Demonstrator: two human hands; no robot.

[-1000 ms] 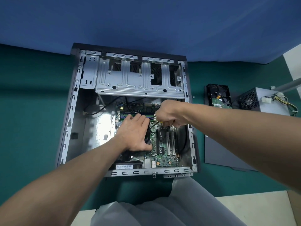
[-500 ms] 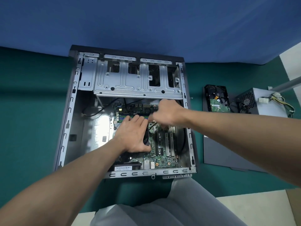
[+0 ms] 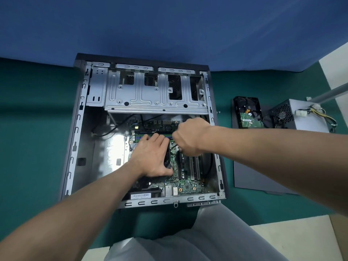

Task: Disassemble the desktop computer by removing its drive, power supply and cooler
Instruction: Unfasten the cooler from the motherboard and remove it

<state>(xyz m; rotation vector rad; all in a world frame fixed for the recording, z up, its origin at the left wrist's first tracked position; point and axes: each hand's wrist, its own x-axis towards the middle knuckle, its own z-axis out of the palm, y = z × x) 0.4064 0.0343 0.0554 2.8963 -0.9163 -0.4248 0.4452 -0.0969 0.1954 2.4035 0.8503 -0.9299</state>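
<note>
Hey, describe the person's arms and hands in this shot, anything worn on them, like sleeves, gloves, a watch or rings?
Both arms are bare for all of their visible length: no sleeves show. The left hand and the right hand wear no gloves, and neither wrist shows a watch or band. No rings appear on the fingers in view, though some of the right hand's fingers are curled out of sight. Light grey trousers show at the bottom edge.

Bare forearms, no sleeves; light grey trousers [image 3: 188, 240] below.
</note>
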